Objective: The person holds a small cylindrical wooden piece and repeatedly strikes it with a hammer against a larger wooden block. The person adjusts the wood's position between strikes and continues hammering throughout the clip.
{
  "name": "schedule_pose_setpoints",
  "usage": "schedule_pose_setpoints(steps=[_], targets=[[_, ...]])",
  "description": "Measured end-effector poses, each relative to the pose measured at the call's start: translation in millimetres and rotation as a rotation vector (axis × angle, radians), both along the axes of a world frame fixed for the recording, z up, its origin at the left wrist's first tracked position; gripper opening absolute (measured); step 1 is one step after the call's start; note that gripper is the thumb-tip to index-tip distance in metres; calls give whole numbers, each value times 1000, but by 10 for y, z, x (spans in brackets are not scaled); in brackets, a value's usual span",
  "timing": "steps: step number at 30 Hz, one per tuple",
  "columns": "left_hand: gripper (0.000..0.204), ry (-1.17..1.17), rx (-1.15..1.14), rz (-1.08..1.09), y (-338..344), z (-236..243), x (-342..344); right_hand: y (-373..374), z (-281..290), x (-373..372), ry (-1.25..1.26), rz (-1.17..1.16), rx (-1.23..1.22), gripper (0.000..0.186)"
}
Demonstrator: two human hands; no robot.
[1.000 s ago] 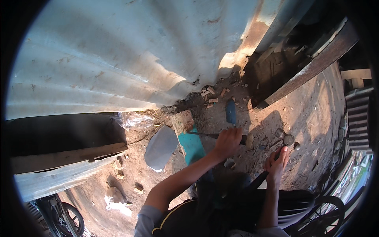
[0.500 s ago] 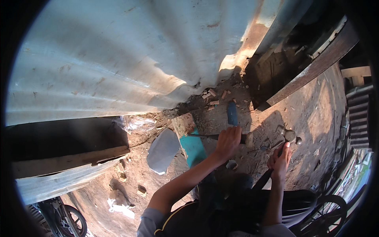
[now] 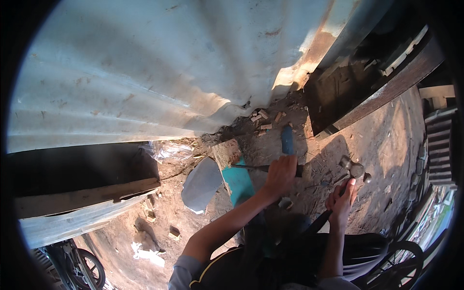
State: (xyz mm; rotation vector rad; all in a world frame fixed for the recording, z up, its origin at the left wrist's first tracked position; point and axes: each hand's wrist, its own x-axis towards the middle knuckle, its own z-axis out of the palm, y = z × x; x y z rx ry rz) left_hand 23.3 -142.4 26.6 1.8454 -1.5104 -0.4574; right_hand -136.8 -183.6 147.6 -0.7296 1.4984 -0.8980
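Note:
My left hand (image 3: pixel 282 174) is closed around a dark chisel (image 3: pixel 256 167), held nearly level. Its thin end points left and meets a board (image 3: pixel 238 186) with teal paint and a bare wood end; whether it bites in cannot be told. The butt sticks out to the right of my fist. To the right, my right hand (image 3: pixel 342 197) grips a hammer by its dark handle, close below the rounded metal hammer head (image 3: pixel 356 170). The hammer is held apart from the chisel. A blue oblong thing (image 3: pixel 287 140) lies just beyond my left hand.
A corrugated metal sheet (image 3: pixel 145 72) rises ahead. Small wood pieces (image 3: pixel 263 115) lie at its foot. A grey flat slab (image 3: pixel 202 186) lies left of the board. A long beam (image 3: pixel 386 92) slants at right. A motorcycle wheel (image 3: pixel 92 268) shows at lower left.
The whole view has shifted slightly. My right hand and the hammer have come a little nearer to me. The left hand keeps the chisel at the board.

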Motion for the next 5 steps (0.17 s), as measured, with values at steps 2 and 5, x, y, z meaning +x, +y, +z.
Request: schedule_pose_setpoints(steps=[2,5], targets=[[39,-16,-21,9,-25,40,-38,23,-112,-4,130,203,-71,33],[42,-18,2,-9,-34,18,-21,-18,-239,-261,375,695,-68,32]])
